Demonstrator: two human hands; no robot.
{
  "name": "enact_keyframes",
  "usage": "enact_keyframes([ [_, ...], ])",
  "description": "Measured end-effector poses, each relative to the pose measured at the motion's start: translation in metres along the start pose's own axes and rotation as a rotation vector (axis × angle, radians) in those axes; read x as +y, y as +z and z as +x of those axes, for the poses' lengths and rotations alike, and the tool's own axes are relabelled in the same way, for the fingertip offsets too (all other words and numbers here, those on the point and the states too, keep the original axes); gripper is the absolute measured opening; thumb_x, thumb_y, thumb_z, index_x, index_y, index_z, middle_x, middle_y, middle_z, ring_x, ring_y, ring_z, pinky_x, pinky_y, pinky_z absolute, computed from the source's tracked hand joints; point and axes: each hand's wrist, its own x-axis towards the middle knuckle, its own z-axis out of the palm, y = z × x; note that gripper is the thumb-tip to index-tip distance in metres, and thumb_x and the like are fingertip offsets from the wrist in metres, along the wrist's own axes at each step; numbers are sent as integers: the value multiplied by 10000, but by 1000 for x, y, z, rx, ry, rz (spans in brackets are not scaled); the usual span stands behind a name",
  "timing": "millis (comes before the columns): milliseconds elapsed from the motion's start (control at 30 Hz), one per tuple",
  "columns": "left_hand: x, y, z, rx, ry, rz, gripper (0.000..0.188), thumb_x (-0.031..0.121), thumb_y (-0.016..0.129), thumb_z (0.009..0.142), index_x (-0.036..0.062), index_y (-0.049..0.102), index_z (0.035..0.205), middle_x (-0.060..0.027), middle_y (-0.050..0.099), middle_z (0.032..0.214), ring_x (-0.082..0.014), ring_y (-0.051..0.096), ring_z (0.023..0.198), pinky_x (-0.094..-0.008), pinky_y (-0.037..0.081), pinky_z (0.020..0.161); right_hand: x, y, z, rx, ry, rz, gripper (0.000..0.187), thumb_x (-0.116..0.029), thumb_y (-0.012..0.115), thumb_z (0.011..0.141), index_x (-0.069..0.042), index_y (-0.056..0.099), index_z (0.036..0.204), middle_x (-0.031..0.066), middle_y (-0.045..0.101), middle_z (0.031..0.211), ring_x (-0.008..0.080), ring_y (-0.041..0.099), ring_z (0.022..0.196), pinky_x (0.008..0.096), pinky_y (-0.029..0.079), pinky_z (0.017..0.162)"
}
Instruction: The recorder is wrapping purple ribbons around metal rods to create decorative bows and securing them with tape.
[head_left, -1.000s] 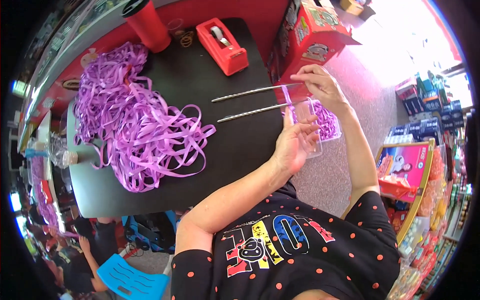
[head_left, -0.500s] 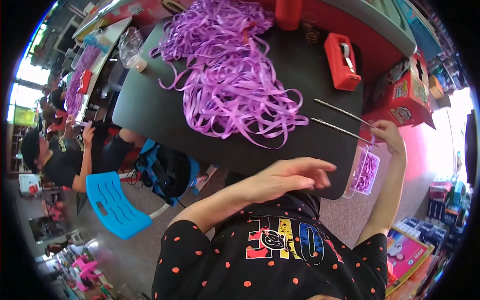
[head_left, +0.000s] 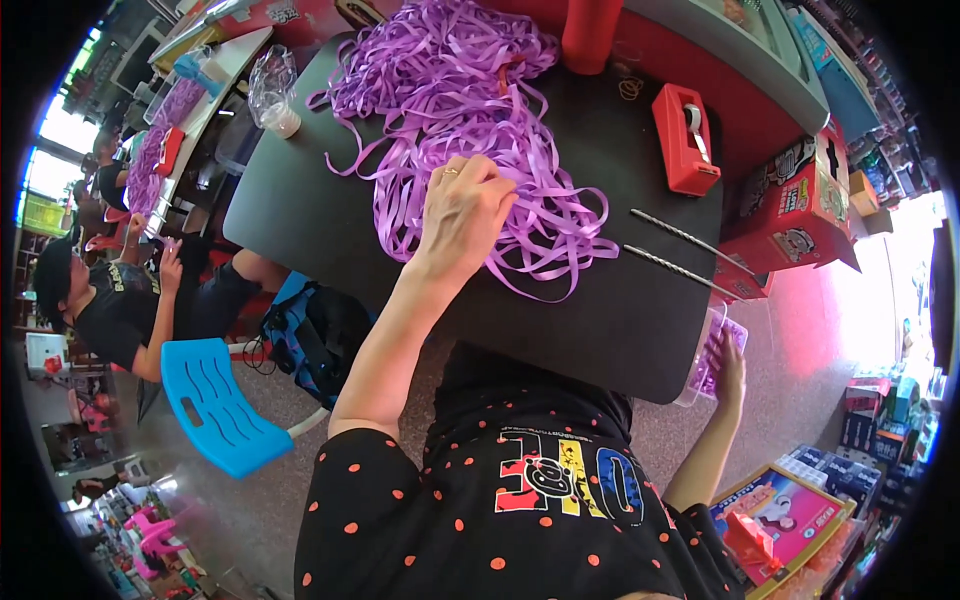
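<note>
A big tangled heap of purple ribbon (head_left: 440, 85) covers the far middle of the dark table. My left hand (head_left: 463, 215), a ring on one finger, reaches onto its near part with the fingers curled in and closed on the ribbon. Past the table's right edge, my right hand (head_left: 730, 368) lies over a clear plastic box (head_left: 690, 388) of small purple pieces, its fingers stretched out and partly over the contents. Two twisted metal rods (head_left: 672, 269) lie side by side on the table's right side, their ends jutting over the edge.
A red tape dispenser (head_left: 685, 140) and a red cylinder (head_left: 592, 35) stand toward the back right. At the far left is a clear plastic cup (head_left: 280, 120). A blue chair (head_left: 222, 405) and a seated person (head_left: 115, 300) are on the left; a red box (head_left: 800, 200) is at right.
My left hand has swung up and left from the table's near edge onto the ribbon heap. My right hand has dropped from the rod ends down to the plastic box.
</note>
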Motion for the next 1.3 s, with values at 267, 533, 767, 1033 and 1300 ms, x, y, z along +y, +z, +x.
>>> enact_keyframes([
  [267,-1,-3,3,-5,-10,-117,106,83,725,719,72,685,817,-29,608,934,-246,546,938,-368,403,860,91,-19,-89,278,14,307,449,-341,599,920,-79,533,1278,45,641,1115,100,579,924,223,391,684],
  [533,-3,-9,10,-108,96,12,163,116,733,716,80,703,871,-32,587,937,-239,526,974,-369,383,893,69,-12,-83,247,-139,363,393,-294,581,940,-54,556,1250,57,651,1083,74,575,855,195,402,676],
  [767,-11,-21,8,-50,32,-162,91,88,727,710,64,693,791,-44,616,861,-249,558,934,-376,398,874,53,9,-93,180,-212,412,331,-232,563,953,-48,572,1229,66,651,1082,84,583,875,206,433,713],
  [1033,-9,-109,13,55,-432,-944,91,22,684,823,5,680,912,-81,679,885,-164,636,834,-311,486,814,28,8,-99,221,-415,536,325,-174,555,952,0,558,1227,82,641,1104,86,584,881,216,462,769],
  [1300,48,-178,54,446,-160,-1758,194,180,421,998,29,537,1037,-55,556,886,-152,486,618,-311,434,665,-15,28,-98,14,-572,717,309,-145,539,953,10,557,1220,98,638,1073,139,595,911,268,479,820],
])
